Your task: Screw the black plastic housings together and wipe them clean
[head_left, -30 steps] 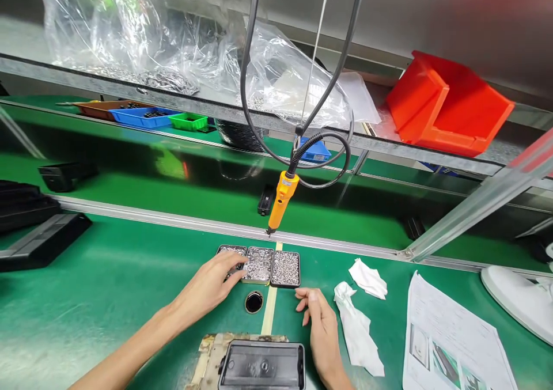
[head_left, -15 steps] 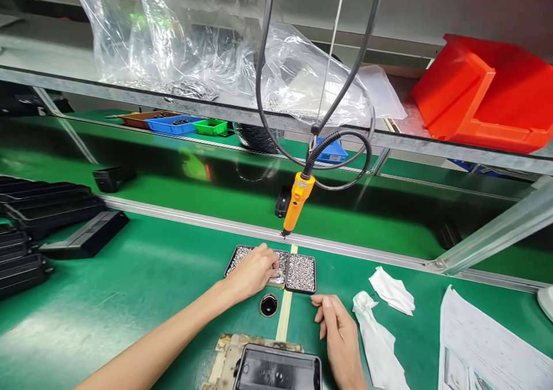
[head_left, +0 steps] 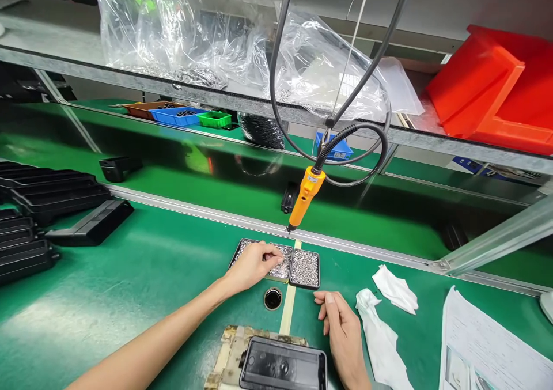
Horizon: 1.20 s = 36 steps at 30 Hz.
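My left hand is over the middle tray of small metal parts, thumb and fingertips pinched together; whatever is between them is too small to make out. Beside it on the right lies another tray of small metal parts. My right hand hovers above the green bench, fingers curled and thumb against them; any content is hidden. Between my forearms a black rectangular housing rests on a worn fixture. A small round dark cup sits just below the trays.
An orange electric screwdriver hangs by a cable above the trays. Black housings are stacked at left. White cloths and a paper sheet lie at right. A shelf holds plastic bags and a red bin.
The left hand's fingertips have lifted slightly from the metal parts, and its thumb and fingers now show in a pinch. The view has shifted slightly; the right hand keeps its pose.
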Each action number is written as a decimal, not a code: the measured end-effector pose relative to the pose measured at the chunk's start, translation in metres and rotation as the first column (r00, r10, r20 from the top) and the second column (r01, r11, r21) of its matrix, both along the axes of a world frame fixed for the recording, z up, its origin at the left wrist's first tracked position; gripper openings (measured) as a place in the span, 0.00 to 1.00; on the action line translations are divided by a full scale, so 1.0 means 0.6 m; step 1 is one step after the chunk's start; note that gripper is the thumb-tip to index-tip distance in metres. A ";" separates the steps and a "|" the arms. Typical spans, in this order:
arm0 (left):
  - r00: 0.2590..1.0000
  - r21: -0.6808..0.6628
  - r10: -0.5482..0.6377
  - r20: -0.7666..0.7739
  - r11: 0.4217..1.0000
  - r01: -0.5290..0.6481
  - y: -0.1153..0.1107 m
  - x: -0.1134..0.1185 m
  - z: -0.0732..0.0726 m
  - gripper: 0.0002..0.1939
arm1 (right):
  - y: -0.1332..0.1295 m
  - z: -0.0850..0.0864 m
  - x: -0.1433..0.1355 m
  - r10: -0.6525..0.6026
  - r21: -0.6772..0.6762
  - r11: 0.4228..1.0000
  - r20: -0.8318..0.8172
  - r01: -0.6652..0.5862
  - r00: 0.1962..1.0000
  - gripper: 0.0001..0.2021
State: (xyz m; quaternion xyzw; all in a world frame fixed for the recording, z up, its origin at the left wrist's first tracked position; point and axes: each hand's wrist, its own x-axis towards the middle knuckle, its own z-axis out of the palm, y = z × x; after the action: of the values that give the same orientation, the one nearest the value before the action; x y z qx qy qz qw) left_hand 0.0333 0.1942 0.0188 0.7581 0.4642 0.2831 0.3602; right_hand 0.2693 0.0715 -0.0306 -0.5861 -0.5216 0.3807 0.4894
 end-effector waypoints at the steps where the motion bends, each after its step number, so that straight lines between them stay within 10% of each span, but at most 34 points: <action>1: 0.999 -0.046 0.013 0.047 0.999 -0.011 -0.004 -0.003 0.007 0.15 | 0.000 0.001 -0.001 -0.002 0.010 1.000 0.002 0.002 1.000 0.23; 10: 0.979 -0.356 0.071 0.191 0.934 0.002 -0.148 -0.059 0.082 0.15 | -0.003 0.016 -0.007 -0.008 0.053 0.999 0.044 0.005 0.999 0.20; 16: 0.970 0.086 -0.240 0.029 0.968 0.236 -0.227 -0.062 0.074 0.08 | -0.004 0.022 -0.008 0.005 0.076 0.997 0.040 -0.008 0.999 0.20; 29: 0.790 0.375 -0.364 -0.494 0.730 0.571 -0.203 -0.041 0.088 0.15 | -0.002 0.023 -0.009 0.000 0.094 0.996 0.052 -0.005 0.999 0.19; 36: 0.788 0.397 -0.288 -0.544 0.739 0.544 -0.214 -0.089 0.071 0.20 | -0.002 0.029 -0.011 0.000 0.080 0.997 0.047 -0.003 0.999 0.19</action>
State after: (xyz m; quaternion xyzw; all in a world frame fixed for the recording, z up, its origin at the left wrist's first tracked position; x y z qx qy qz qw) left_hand -0.0200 0.0660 0.0614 0.9573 0.2490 0.1279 0.0728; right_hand 0.2628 0.0705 -0.0130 -0.5744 -0.5482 0.3460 0.4999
